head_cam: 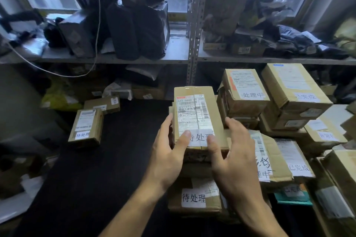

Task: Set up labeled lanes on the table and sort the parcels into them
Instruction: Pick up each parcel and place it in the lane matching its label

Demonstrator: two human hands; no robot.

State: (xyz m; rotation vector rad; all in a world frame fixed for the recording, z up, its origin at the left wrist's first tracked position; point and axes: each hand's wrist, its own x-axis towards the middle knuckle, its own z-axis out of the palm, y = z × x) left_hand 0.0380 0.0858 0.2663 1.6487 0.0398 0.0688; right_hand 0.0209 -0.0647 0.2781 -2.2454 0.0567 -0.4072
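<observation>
A cardboard parcel [196, 109] with a shipping label and a white tag reading 待处理 sits atop a stack in the middle of the dark table [107, 169]. My left hand [169, 152] grips its left side, thumb pressed on the white tag. My right hand [231, 156] holds its right side, thumb on the tag's right end. Below lies another parcel [194, 196] tagged 待处理. A third 待处理 parcel [85, 127] lies alone at the table's left.
To the right stand stacked boxes tagged 处理中 [244, 90] and 已完成 [294, 84], with more cartons [325, 134] crowding the right edge. A metal shelf [115, 59] behind holds black bagged parcels and boxes. A cable hangs at the left.
</observation>
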